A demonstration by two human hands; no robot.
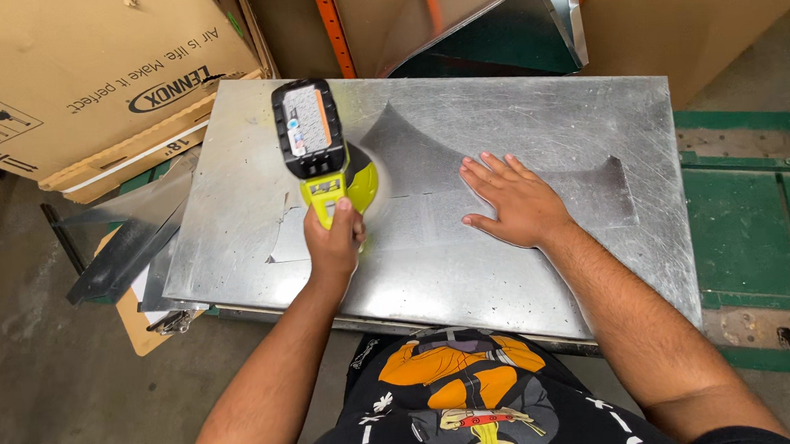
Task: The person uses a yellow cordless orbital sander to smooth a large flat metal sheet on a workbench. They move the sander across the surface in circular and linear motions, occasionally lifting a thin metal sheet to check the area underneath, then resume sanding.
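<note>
Cordless power tool (321, 153), lime-green with black battery pack, sits on galvanized sheet (518, 121), nose at cut line. Your left hand (333, 240) wrapped tight round its handle. Your right hand (514, 200) spread flat, pressing cut piece (428, 159) down. Curved outline looks mostly cut already; short stretch near tool seems left. Sheet rests beside cardboard box (79, 77), green pallet (756, 215) at right.

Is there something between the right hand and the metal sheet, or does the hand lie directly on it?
Nothing visible lies between them. The right hand rests flat, fingers spread, directly on the metal sheet, on a darker cut piece. The left hand grips the yellow-green power tool further left, apart from the right hand.
</note>
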